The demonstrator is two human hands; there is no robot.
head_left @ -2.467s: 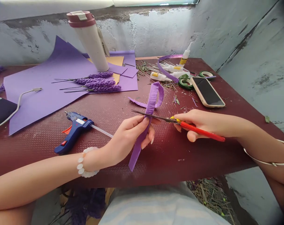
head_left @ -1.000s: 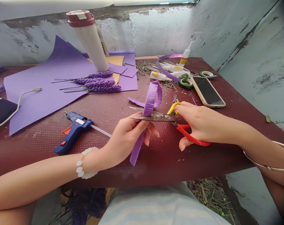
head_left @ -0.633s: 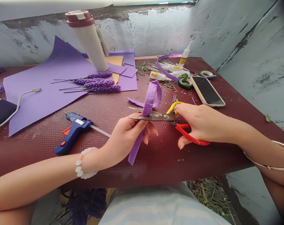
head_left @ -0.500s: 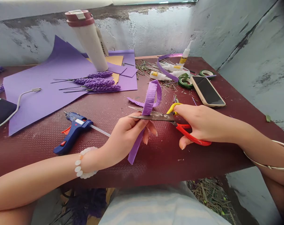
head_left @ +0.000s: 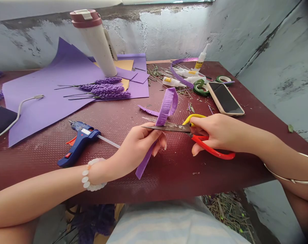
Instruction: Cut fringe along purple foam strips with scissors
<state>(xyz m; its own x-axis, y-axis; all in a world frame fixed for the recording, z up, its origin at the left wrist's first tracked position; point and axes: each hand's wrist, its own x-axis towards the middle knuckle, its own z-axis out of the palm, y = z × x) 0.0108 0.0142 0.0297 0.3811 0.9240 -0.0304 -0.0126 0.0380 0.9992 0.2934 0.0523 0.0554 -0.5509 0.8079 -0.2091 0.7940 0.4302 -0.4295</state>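
Observation:
My left hand [head_left: 141, 145] pinches a purple paper strip [head_left: 166, 105] between thumb and fingers. Its upper part is fringed with fine cuts and curls over toward the table, while the plain tail hangs below my fingers. In my right hand [head_left: 217, 134] are scissors [head_left: 173, 127] with one yellow and one red handle loop. The blades are slightly parted and lie across the strip, just above my left thumb. To the left of my hands a blue glue gun [head_left: 80, 142] lies on its side with a clear glue stick in its back.
Purple sheets [head_left: 49, 91] cover the back left, bearing purple flower stems [head_left: 103, 90] and a white tumbler [head_left: 98, 47]. Glue bottles [head_left: 173, 82], green tape [head_left: 201, 88], thin sticks and a phone [head_left: 225, 98] lie at the back right. A cable [head_left: 20, 108] is at far left.
The right hand and scissors have shifted slightly right, with the red loop swung a little outward. The strip and left hand have moved a touch to the right.

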